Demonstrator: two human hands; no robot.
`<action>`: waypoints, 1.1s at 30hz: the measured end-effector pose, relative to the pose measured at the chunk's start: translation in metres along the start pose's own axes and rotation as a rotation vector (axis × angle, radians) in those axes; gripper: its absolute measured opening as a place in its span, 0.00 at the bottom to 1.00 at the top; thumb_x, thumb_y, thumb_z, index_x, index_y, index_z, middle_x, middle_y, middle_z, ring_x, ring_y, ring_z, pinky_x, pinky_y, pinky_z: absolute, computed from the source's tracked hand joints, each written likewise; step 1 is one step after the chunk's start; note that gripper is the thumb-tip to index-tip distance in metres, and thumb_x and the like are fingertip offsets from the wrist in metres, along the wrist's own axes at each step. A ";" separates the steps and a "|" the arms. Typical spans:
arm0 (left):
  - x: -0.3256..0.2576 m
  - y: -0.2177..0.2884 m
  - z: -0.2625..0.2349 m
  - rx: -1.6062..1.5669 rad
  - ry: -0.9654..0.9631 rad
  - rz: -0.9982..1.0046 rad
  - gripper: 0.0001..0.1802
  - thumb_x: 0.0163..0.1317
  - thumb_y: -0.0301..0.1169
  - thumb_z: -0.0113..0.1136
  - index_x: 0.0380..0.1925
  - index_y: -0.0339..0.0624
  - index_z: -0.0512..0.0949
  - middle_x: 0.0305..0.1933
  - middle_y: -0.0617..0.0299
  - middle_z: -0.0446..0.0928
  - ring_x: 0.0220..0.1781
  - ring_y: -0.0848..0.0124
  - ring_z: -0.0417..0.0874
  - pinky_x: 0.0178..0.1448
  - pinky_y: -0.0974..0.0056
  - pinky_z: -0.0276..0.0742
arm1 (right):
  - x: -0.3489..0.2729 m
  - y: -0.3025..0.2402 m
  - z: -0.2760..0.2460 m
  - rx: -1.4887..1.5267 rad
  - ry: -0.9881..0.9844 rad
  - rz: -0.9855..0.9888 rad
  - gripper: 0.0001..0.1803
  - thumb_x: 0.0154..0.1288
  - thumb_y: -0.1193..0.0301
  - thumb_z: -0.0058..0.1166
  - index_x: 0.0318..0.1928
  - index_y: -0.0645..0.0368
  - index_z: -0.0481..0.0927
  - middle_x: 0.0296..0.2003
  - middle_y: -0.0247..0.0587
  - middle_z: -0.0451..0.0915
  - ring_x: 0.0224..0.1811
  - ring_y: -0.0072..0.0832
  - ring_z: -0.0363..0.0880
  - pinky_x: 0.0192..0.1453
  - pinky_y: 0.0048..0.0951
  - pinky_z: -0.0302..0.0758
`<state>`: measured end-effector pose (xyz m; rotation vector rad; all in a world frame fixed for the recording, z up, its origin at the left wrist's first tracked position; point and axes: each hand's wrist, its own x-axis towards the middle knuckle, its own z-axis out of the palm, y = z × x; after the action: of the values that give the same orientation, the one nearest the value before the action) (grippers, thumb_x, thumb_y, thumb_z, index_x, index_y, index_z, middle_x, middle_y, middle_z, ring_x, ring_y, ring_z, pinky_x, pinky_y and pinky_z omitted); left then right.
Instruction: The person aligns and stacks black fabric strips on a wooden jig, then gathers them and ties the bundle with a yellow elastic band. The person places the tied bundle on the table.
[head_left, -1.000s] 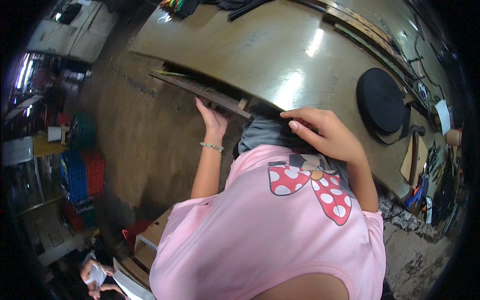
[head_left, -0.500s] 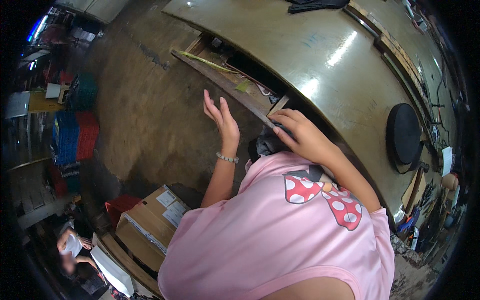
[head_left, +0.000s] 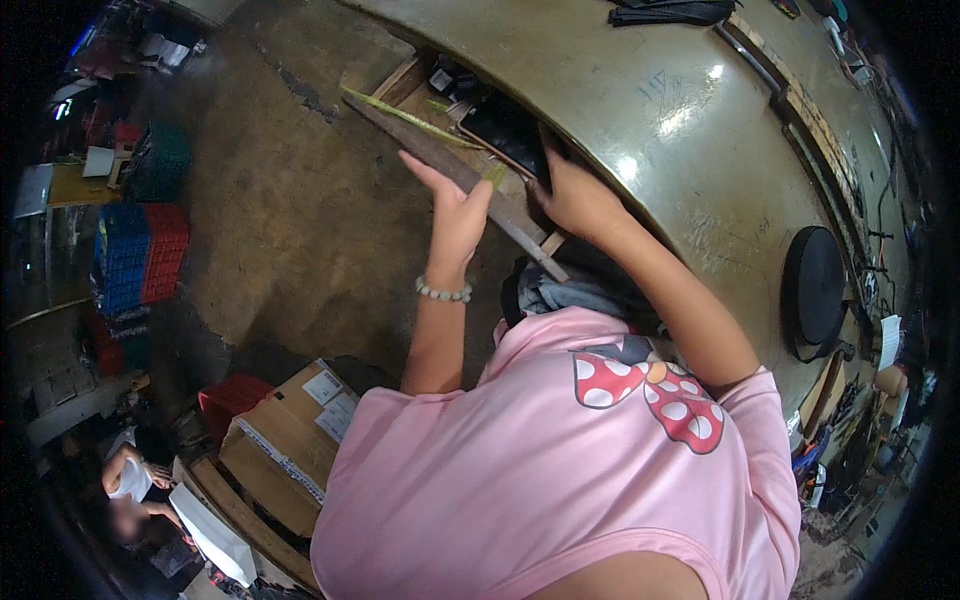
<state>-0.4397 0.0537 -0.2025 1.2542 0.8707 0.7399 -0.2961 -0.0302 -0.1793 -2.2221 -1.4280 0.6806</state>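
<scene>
From the head camera, a wooden drawer (head_left: pixel 455 165) stands pulled out from under the edge of a wide, worn workbench (head_left: pixel 640 110). The left hand (head_left: pixel 455 215) rests against the drawer's front board with fingers stretched flat and thumb up beside it, gripping nothing that can be seen. The right hand (head_left: pixel 575 200) reaches into the open drawer just under the bench edge; its fingertips are hidden there, so whether it grasps anything cannot be told.

Inside the drawer lies a flat black thing (head_left: pixel 505 125) (its kind is too dark to make out), touching or just beside the right hand, with smaller dark bits at the far end. A thin yellow-green strip (head_left: pixel 405 115) lies along the drawer's front edge.

On the bench top sit a round black disc (head_left: pixel 815 285) to the right and a dark folded object (head_left: pixel 665 12) at the far edge, both well apart from the hands.

On the floor to the lower left stands a cardboard box (head_left: pixel 290 440) with white labels, closed, next to a red crate (head_left: pixel 230 400). Further left are stacked blue and red crates (head_left: pixel 135 255), and a green basket (head_left: pixel 160 160) above them; their contents do not show.
</scene>
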 end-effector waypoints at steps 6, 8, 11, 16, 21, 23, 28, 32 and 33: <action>-0.015 0.009 -0.015 -0.124 -0.018 0.006 0.53 0.50 0.15 0.49 0.63 0.38 0.20 0.68 0.43 0.37 0.66 0.63 0.52 0.67 0.66 0.51 | -0.014 -0.026 0.010 -0.158 0.074 -0.049 0.33 0.58 0.65 0.50 0.61 0.63 0.58 0.47 0.66 0.70 0.50 0.55 0.69 0.54 0.46 0.67; -0.016 0.006 -0.017 -0.115 -0.006 0.007 0.53 0.50 0.16 0.50 0.63 0.36 0.20 0.68 0.43 0.36 0.67 0.62 0.50 0.68 0.64 0.48 | -0.014 -0.031 0.022 -0.160 0.074 -0.094 0.31 0.57 0.68 0.51 0.62 0.60 0.60 0.54 0.65 0.64 0.55 0.57 0.64 0.58 0.50 0.63; -0.015 0.001 -0.018 -0.099 0.013 0.042 0.52 0.50 0.18 0.50 0.62 0.32 0.21 0.68 0.40 0.35 0.69 0.59 0.44 0.70 0.63 0.41 | -0.004 -0.025 0.031 -0.175 0.069 -0.195 0.29 0.59 0.72 0.48 0.62 0.56 0.60 0.57 0.66 0.61 0.56 0.59 0.62 0.62 0.43 0.60; -0.010 -0.004 -0.016 0.064 0.073 0.136 0.49 0.53 0.23 0.51 0.61 0.25 0.24 0.68 0.34 0.32 0.72 0.55 0.34 0.71 0.60 0.30 | 0.001 -0.008 0.010 0.210 0.200 -0.272 0.24 0.57 0.79 0.41 0.56 0.65 0.66 0.47 0.65 0.72 0.51 0.51 0.71 0.58 0.39 0.66; -0.007 -0.013 -0.009 0.033 0.179 0.191 0.50 0.56 0.31 0.54 0.61 0.22 0.28 0.68 0.32 0.31 0.72 0.53 0.33 0.71 0.60 0.30 | 0.000 -0.022 0.009 -0.027 0.046 0.085 0.21 0.61 0.67 0.39 0.50 0.71 0.67 0.38 0.67 0.75 0.44 0.55 0.74 0.49 0.47 0.70; -0.007 -0.013 -0.007 0.021 0.178 0.193 0.50 0.57 0.33 0.55 0.61 0.22 0.28 0.68 0.32 0.31 0.72 0.52 0.33 0.71 0.59 0.30 | 0.013 -0.033 0.031 0.168 0.171 -0.013 0.24 0.63 0.63 0.38 0.52 0.72 0.66 0.41 0.70 0.73 0.47 0.57 0.72 0.52 0.48 0.68; 0.011 0.012 -0.012 0.504 0.314 0.682 0.36 0.53 0.32 0.57 0.60 0.37 0.54 0.65 0.35 0.46 0.67 0.50 0.50 0.68 0.52 0.43 | 0.025 -0.042 0.077 -0.156 0.359 -0.247 0.28 0.66 0.57 0.35 0.56 0.69 0.65 0.57 0.75 0.57 0.61 0.65 0.54 0.63 0.57 0.53; 0.049 0.037 -0.007 0.583 -0.305 0.808 0.11 0.52 0.21 0.50 0.34 0.38 0.79 0.41 0.58 0.78 0.47 0.65 0.77 0.54 0.64 0.69 | 0.001 -0.043 0.069 -0.100 0.177 -0.320 0.24 0.66 0.58 0.36 0.52 0.64 0.70 0.57 0.70 0.59 0.62 0.61 0.55 0.64 0.57 0.52; 0.057 0.036 0.001 0.515 -0.554 0.733 0.11 0.52 0.21 0.48 0.33 0.37 0.79 0.36 0.58 0.80 0.43 0.65 0.79 0.51 0.65 0.72 | -0.008 -0.044 0.063 -0.190 0.156 -0.286 0.23 0.64 0.59 0.39 0.51 0.62 0.72 0.56 0.65 0.62 0.61 0.57 0.57 0.62 0.54 0.55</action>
<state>-0.4110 0.1089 -0.1751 2.1609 0.1107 0.6828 -0.3686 -0.0158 -0.2029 -2.0915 -1.7432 0.2803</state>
